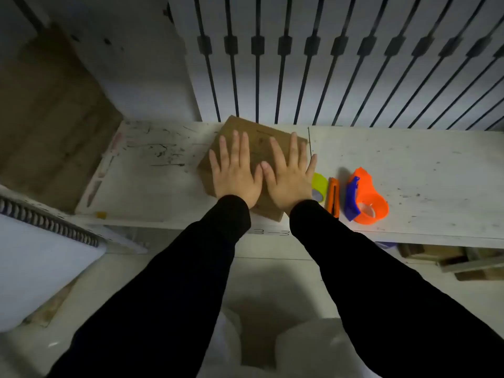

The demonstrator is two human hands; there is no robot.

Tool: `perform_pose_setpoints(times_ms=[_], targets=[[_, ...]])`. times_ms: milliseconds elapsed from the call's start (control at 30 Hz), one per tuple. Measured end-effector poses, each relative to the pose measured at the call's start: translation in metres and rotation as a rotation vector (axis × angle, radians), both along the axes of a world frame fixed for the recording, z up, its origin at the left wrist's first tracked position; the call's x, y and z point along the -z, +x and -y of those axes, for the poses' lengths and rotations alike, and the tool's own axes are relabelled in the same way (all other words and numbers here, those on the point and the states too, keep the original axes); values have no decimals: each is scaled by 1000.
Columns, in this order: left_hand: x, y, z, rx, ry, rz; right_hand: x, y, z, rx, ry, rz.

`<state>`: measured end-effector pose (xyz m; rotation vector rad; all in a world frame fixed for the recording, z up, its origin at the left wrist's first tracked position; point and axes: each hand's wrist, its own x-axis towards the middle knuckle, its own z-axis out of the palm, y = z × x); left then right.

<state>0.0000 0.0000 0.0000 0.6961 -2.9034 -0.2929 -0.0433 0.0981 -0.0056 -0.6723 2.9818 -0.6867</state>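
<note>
While looking straight down from head height, shows two bare hands pressed flat, side by side, on a closed brown cardboard box [259,137]. Sits turned at an angle on a scuffed, ink-marked white tabletop [409,173], far corner close to the back edge, near corner reaching the front edge.

On the lid's left half, left hand [236,170], palm down, fingers [240,143] straight and slightly spread, gripping nothing. On the lid's right half, right hand [289,175], also palm down, fingers [293,145] straight and fanned wide, gripping nothing, little finger stretching just past the box's right edge. Thumbs meeting near the middle of the lid. Long black sleeves [191,268] covering both arms down to the wrists.

Just right of the box, in a row on the tabletop:
- yellow tape roll [319,185], partly hidden behind the right wrist
- orange utility knife [334,195], just beside the roll, lying lengthwise toward the viewer
- orange and blue tape dispenser [366,197], a little farther right, loaded with clear tape

Behind the tabletop, white wall panel [272,85] crossed by evenly spaced black vertical bars. Off the tabletop's left end, large brown cardboard sheets [49,118] in dim light. Below the front edge at far right, wood scraps [463,260] on a pale floor. Near the bottom, between the arms, white plastic bag [300,350], blurred.
</note>
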Motion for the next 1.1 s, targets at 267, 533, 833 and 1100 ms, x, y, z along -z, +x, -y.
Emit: perform_pose_setpoints(times_ms=[267, 533, 833, 1100], targets=[[58, -34, 18, -45, -46, -62, 52, -37, 15, 81, 7, 8], [85, -35, 16, -64, -29, -154, 71, -40, 22, 69, 110, 48], [68, 22, -15, -85, -4, -91, 49, 19, 2, -22, 46, 147], [38, 84, -41, -92, -1, -185, 29, 77, -23, -3, -80, 206]])
